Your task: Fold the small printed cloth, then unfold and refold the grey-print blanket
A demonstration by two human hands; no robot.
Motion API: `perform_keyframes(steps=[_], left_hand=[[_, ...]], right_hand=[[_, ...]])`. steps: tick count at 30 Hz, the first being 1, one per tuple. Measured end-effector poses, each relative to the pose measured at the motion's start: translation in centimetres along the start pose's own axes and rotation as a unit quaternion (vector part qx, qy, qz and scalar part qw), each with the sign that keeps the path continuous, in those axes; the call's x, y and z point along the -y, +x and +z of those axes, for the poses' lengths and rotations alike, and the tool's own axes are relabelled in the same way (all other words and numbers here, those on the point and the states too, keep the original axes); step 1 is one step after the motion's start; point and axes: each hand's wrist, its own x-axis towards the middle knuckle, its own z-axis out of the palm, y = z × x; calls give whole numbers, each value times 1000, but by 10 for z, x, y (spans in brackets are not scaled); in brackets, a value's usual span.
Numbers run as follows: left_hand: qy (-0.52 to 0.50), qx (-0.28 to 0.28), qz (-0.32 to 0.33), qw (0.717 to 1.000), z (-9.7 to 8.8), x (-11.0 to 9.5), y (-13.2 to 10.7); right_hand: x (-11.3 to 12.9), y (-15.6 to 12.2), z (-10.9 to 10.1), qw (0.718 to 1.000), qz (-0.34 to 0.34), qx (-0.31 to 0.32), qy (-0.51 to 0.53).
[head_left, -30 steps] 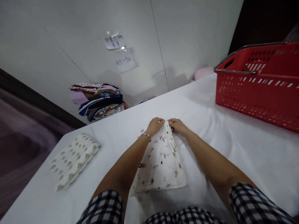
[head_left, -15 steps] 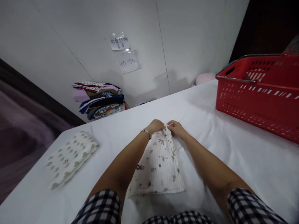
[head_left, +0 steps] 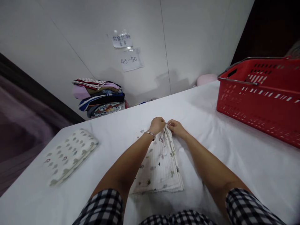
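Observation:
In front of me a white muslin cloth [head_left: 159, 168] with small printed plants and figures lies folded in layers on the white-covered table [head_left: 197, 109]. My left hand [head_left: 157, 125], a bracelet at its wrist, is closed on the cloth's far edge. Right beside it, my right hand [head_left: 176, 128] pinches the far right corner, where the layers bunch up slightly. Part of the cloth is hidden under my left forearm. A second cloth [head_left: 72, 154], folded and printed with grey-green shapes, lies to the left, apart from both hands.
A red plastic basket [head_left: 257, 103] with a metal handle stands at the right. Beyond the table's far edge rises a stack of folded fabrics [head_left: 100, 97] against the wall. Two paper signs [head_left: 132, 59] hang on that wall, and a pink rounded object [head_left: 206, 79] shows behind the table.
My left hand has shifted slightly, its wrist turning, and more printed cloth shows left of it. The far corner looks more bunched. My right hand keeps its pinch almost in place.

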Motion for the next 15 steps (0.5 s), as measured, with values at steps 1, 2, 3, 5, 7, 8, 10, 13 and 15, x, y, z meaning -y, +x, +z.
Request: perform_keyframes(steps=[1, 2, 3, 5, 7, 8, 10, 13, 15], left_hand=[[0, 1, 4, 1000, 0, -1, 0], [0, 1, 8, 1000, 0, -2, -1], [-2, 3, 11, 1000, -1, -2, -1], [-6, 3, 10, 1000, -2, -3, -2], [-5, -5, 1, 1000, -3, -5, -3], [-2, -12, -3, 1000, -3, -6, -4], [8, -22, -7, 1000, -3, -8, -6], [17, -24, 1, 1000, 2, -12, -10], [14, -32, 20, 999, 5, -13, -13]], right_hand=[[-1, 0, 0, 1000, -3, -4, -11], [-1, 0, 1, 1000, -7, -10, -22], [-2, 1, 2, 999, -11, -16, -35], [-3, 1, 3, 997, -23, -27, -62], [-2, 1, 4, 995, -36, -35, -89], [-2, 1, 5, 993, -42, -38, -102], [0, 1, 5, 989, -51, -42, -130], [2, -1, 3, 982, -53, -52, -175], [3, -2, 2, 976, -49, -62, -204]])
